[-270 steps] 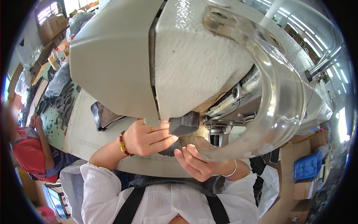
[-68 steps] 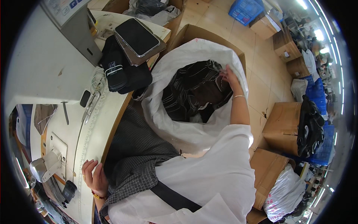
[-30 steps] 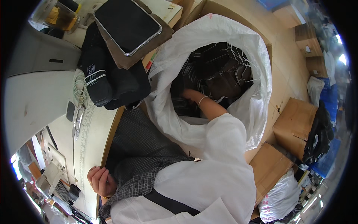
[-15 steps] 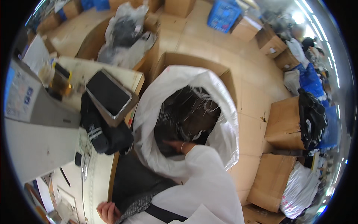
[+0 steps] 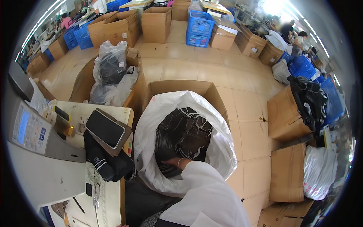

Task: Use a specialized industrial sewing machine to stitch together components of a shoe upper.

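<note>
My right hand (image 5: 177, 162) reaches down into a large white woven bag (image 5: 145, 151) at the middle of the view. Its visible fingers stretch out to the left, against dark fabric pieces (image 5: 170, 132) with loose white threads. The undersides of the fingers are hidden, and no piece is seen gripped. Only a sliver of my left hand (image 5: 123, 226) shows at the lower edge, beside the sewing table (image 5: 109, 196); what its fingers do is out of sight.
Around the bag stands a cardboard box (image 5: 208, 87). On the sewing machine table lie a phone (image 5: 106, 126), black fabric (image 5: 109, 162) and small scissors (image 5: 96, 195). A carton with plastic bags (image 5: 109, 75) stands at far left. More cartons (image 5: 287, 113) line the right side; blue crates (image 5: 199, 28) stand behind.
The view has tilted up, showing more of the room. My right hand stays inside the bag among the dark pieces. The left hand has mostly slipped out below the lower edge.
</note>
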Available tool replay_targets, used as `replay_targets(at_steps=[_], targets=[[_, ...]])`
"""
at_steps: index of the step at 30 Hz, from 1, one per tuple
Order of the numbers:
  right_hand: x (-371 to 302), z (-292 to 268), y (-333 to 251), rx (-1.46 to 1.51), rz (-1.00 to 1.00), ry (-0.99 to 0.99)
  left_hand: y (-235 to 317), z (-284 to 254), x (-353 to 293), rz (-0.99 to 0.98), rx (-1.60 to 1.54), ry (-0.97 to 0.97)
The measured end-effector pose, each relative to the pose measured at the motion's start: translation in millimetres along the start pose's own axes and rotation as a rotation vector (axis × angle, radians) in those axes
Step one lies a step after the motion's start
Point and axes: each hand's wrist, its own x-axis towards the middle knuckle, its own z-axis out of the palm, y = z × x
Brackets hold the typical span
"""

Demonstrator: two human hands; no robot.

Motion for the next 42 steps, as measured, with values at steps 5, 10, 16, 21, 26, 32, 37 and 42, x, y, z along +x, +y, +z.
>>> replay_targets(at_steps=[5, 10, 16, 21, 26, 32, 37, 42], targets=[[-6, 18, 5, 0.285, 0.044, 0.019, 6, 5, 4, -0.001, 0.072, 0.074], [10, 26, 14, 0.403, 0.025, 0.035, 0, 3, 4, 0.064, 0.037, 0.061], [41, 8, 33, -0.66, -0.68, -0.029, -4, -1, 3, 0.092, -0.03, -0.008], [49, -10, 11, -0.795, -0.755, -0.059, 19, 0, 15, 0.003, -0.15, 0.064], [-24, -34, -40, -0.254, -0.424, 0.129, 39, 24, 58, 0.139, -0.304, 0.007], [-183, -76, -72, 0.178, -0.815, 0.026, 66, 63, 97, -0.088, -0.677, -0.404], [-288, -64, -65, 0.446, -0.878, -0.053, 70, 129, 133, -0.465, -1.187, -0.601], [-312, -34, -27, 0.688, -0.849, -0.334, 77, 151, 142, -0.563, -1.683, -0.668]])
